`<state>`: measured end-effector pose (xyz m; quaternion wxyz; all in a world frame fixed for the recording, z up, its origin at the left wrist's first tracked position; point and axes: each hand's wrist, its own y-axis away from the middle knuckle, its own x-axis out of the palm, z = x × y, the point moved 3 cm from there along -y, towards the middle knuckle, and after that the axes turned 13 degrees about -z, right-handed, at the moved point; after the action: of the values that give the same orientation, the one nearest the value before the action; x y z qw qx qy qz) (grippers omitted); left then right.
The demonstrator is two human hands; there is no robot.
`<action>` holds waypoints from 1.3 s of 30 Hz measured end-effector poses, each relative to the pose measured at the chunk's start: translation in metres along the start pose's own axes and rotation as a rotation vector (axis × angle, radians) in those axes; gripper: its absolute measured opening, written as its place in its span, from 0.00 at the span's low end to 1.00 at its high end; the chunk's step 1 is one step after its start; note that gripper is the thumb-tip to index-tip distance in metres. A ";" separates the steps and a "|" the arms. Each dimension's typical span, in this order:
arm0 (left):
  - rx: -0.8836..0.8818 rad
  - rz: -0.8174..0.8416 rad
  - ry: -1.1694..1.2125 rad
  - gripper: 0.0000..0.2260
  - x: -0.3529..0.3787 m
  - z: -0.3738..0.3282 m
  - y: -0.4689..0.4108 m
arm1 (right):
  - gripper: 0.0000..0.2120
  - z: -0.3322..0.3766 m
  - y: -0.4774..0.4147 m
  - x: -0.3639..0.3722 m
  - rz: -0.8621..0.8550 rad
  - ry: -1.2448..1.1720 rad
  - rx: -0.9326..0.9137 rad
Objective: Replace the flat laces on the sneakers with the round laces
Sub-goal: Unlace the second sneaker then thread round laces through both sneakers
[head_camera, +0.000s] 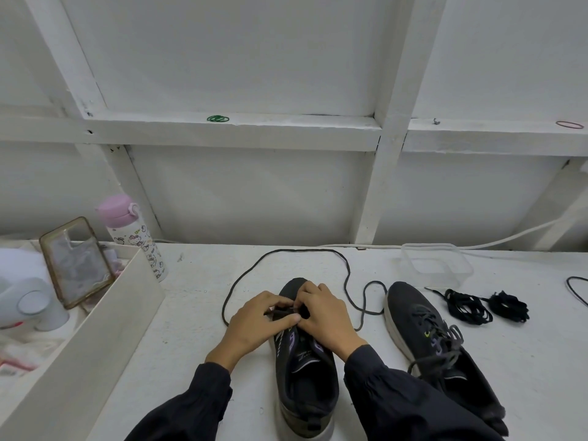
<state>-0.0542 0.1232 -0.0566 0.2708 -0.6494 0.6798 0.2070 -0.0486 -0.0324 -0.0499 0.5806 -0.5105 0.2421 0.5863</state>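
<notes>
both hands working a lace at the toe end of the middle sneaker

two dark sleeves (197, 405) are reaching in over the near edge of the white worktop (191, 361). between them the middle sneaker (305, 386) is standing with its heel at the near edge and its toe pointing to the far edge. over its front eyelets the left hand (254, 319) and right hand (324, 316) are meeting, touching each other. the fingers (280, 302) of both hands are curling in and pinching a dark lace (286, 251) close to the shoe. from there the lace is running out in a wide loop across the worktop toward the far edge and curling back between the two shoes.

just right of the middle sneaker the second sneaker (423, 332) is lying at a slant, laced with grey laces. further right, two black lace bundles (467, 308) are lying side by side. behind them a clear plastic container (436, 262) is sitting near the far edge.

along the left edge a white box (95, 329) is holding a phone case (76, 262), leaning upright. a pink-capped bottle (140, 240) is standing at the far left corner.
</notes>
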 end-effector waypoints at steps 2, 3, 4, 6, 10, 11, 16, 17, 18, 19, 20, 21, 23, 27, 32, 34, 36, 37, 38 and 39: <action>-0.019 0.029 -0.004 0.19 -0.001 -0.001 -0.001 | 0.09 0.000 -0.001 -0.001 0.006 0.018 -0.036; -0.031 0.038 -0.009 0.20 -0.001 -0.002 -0.001 | 0.09 -0.001 -0.001 -0.002 0.011 0.018 -0.049; -0.038 0.045 -0.014 0.21 -0.002 -0.002 -0.002 | 0.09 -0.001 -0.002 -0.002 0.018 0.012 -0.060; -0.046 0.048 -0.010 0.22 -0.003 -0.003 -0.003 | 0.10 -0.002 -0.004 -0.005 0.031 -0.011 -0.070; -0.051 0.024 -0.015 0.20 -0.004 0.000 -0.001 | 0.04 -0.011 -0.009 -0.016 0.063 -0.136 0.029; -0.050 0.023 -0.020 0.19 -0.003 0.000 0.000 | 0.03 -0.014 -0.010 -0.019 0.073 -0.171 0.062; -0.032 0.006 -0.082 0.20 -0.001 -0.003 0.001 | 0.04 -0.029 -0.013 -0.026 0.044 -0.396 0.257; -0.027 -0.001 -0.094 0.18 0.000 -0.003 0.001 | 0.04 -0.031 -0.012 -0.025 0.023 -0.452 0.303; -0.023 -0.009 -0.105 0.16 0.000 -0.003 0.002 | 0.04 -0.032 -0.011 -0.025 0.004 -0.507 0.343; -0.014 -0.022 -0.117 0.15 0.000 -0.003 0.001 | 0.04 -0.033 -0.010 -0.024 -0.012 -0.558 0.375; -0.002 -0.038 -0.134 0.14 0.000 -0.003 0.001 | 0.04 -0.034 -0.009 -0.024 -0.025 -0.599 0.403; 0.016 -0.061 -0.152 0.13 0.001 -0.004 0.001 | 0.04 -0.033 -0.007 -0.024 -0.037 -0.634 0.424; 0.062 -0.128 -0.144 0.11 0.002 -0.008 0.000 | 0.03 -0.031 -0.006 -0.025 -0.046 -0.686 0.438; 0.092 -0.218 0.033 0.05 0.011 -0.012 -0.002 | 0.02 -0.025 -0.007 -0.029 -0.049 -0.765 0.411; -0.078 -0.289 0.286 0.03 0.021 -0.004 -0.004 | 0.08 -0.026 -0.006 -0.027 -0.044 -0.811 0.408; -0.086 -0.293 0.323 0.03 0.023 -0.002 -0.003 | 0.10 -0.024 -0.006 -0.026 -0.052 -0.784 0.372; -0.075 -0.292 0.342 0.05 0.023 -0.003 -0.001 | 0.09 -0.019 -0.007 -0.025 -0.065 -0.759 0.339; -0.068 -0.288 0.337 0.06 0.023 -0.004 -0.001 | 0.07 -0.017 -0.008 -0.025 -0.072 -0.742 0.324; -0.062 -0.284 0.332 0.06 0.023 -0.004 -0.001 | 0.05 -0.014 -0.008 -0.026 -0.079 -0.727 0.311; -0.057 -0.284 0.331 0.06 0.023 -0.004 -0.001 | 0.04 -0.011 -0.009 -0.026 -0.087 -0.711 0.301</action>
<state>-0.0541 0.1031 -0.0680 0.1634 -0.7710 0.6107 0.0768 -0.0417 -0.0518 -0.0281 0.7211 -0.1940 0.0872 0.6594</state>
